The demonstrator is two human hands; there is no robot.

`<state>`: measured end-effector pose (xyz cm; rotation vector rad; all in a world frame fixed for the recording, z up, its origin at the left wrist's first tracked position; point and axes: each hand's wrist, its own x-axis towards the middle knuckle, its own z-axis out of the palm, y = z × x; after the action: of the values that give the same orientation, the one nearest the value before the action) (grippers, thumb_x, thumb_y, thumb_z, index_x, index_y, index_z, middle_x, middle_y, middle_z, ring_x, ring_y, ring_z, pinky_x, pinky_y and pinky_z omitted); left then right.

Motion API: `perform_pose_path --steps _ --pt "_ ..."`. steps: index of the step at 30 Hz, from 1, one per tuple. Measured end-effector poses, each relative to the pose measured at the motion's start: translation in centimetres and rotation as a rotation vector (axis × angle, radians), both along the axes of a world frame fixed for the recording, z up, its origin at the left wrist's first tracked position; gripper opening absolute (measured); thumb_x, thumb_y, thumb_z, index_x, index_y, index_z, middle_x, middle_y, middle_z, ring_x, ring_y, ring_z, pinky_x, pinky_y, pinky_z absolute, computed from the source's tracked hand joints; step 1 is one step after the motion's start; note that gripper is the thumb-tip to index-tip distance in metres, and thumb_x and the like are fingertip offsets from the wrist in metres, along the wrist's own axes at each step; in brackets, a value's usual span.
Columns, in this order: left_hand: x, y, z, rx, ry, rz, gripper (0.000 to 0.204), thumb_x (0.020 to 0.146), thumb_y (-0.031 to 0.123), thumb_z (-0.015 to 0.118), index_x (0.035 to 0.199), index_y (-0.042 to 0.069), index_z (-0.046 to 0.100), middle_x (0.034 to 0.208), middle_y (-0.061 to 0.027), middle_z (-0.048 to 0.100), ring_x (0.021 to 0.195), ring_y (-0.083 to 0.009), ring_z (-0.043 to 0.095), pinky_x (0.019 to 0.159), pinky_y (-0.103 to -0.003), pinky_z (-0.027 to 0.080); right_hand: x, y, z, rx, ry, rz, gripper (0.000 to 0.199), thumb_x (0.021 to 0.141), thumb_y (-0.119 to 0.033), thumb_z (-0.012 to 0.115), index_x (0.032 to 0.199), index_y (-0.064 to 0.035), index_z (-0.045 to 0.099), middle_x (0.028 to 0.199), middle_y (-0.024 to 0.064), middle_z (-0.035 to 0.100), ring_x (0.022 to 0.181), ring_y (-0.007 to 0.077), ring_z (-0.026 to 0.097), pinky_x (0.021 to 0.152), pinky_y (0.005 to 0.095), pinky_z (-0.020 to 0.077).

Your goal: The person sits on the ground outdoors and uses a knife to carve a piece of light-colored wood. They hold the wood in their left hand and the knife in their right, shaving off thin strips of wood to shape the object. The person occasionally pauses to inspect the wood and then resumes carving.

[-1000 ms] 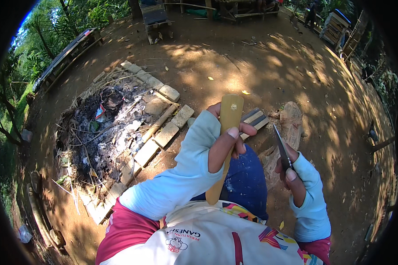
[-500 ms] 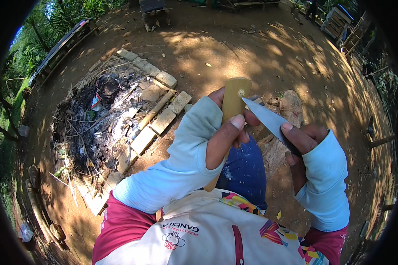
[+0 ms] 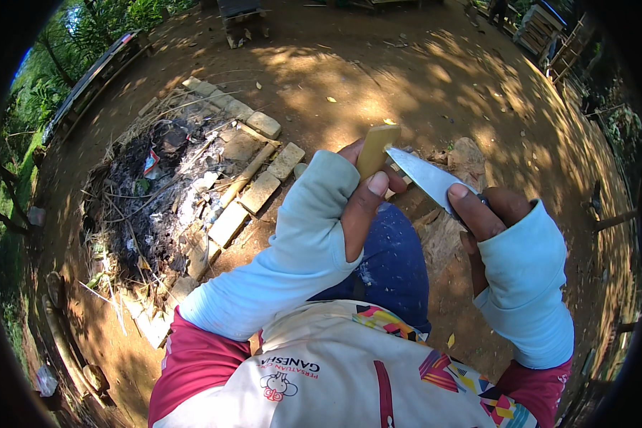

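My left hand (image 3: 367, 196) grips a flat, yellowish strip of bamboo (image 3: 378, 148), its rounded upper end standing above the fingers. The strip's lower part is hidden by my hand and sleeve. In my right hand (image 3: 483, 214) is a knife with a broad, pointed grey blade (image 3: 424, 175); my thumb presses along the blade and the fingers cover the handle. The knife's tip touches, or very nearly touches, the right side of the strip close to its upper end.
Left of my arms, a bed of ash and litter (image 3: 150, 207) is edged with pale bricks (image 3: 260, 191). A stone-like block (image 3: 467, 160) and a rough slab lie beyond my blue-clad knee (image 3: 392, 264). Benches stand farther off, with a fence along the right.
The bamboo strip has tilted and turned, showing more of its edge. The knife has come slightly left and up with its tip at the strip. Both hands keep their grip.
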<state>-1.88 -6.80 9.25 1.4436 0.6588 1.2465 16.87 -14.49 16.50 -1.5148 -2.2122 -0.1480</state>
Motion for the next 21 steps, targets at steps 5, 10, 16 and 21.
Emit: perform_pose_path --steps 5,10,16,21 --pt "0.2 1.0 -0.6 0.242 0.222 0.131 0.037 0.099 0.009 0.053 0.136 0.003 0.052 0.092 -0.0064 0.065 0.087 -0.0099 0.061 0.079 -0.025 0.048 0.7 0.2 -0.1 -0.106 0.199 0.155 0.036 0.092 0.000 0.056 0.128 -0.0045 0.059 0.085 0.0074 0.064 0.064 0.0119 0.057 0.057 0.0247 0.0462" --pt "0.0 2.6 -1.9 0.372 0.264 0.178 0.042 0.096 0.000 0.054 0.137 0.006 0.052 0.091 -0.0075 0.066 0.081 -0.0143 0.063 0.072 -0.029 0.050 -0.5 -0.2 0.0 -0.512 0.751 0.023 0.039 0.100 -0.020 0.048 0.130 0.0037 0.053 0.078 0.0081 0.063 0.051 0.0055 0.048 0.049 0.0201 0.0390" --pt "-0.1 5.2 -3.6 0.689 0.160 0.242 0.056 0.084 -0.012 0.057 0.136 0.006 0.052 0.097 -0.0112 0.068 0.081 -0.0222 0.066 0.072 -0.033 0.052 -0.8 0.2 -1.4 -1.024 1.558 0.085 0.044 0.101 -0.023 0.043 0.138 -0.0002 0.044 0.076 0.0097 0.061 0.041 0.0050 0.042 0.038 0.0183 0.0334" --pt "1.1 6.8 -4.4 0.906 0.027 0.318 0.054 0.084 -0.010 0.056 0.136 0.005 0.051 0.098 -0.0100 0.067 0.081 -0.0208 0.065 0.072 -0.031 0.052 -2.2 0.0 -7.2 -1.349 2.243 0.619 0.039 0.103 -0.021 0.040 0.138 -0.0051 0.039 0.074 0.0099 0.058 0.037 0.0064 0.043 0.031 0.0203 0.0307"
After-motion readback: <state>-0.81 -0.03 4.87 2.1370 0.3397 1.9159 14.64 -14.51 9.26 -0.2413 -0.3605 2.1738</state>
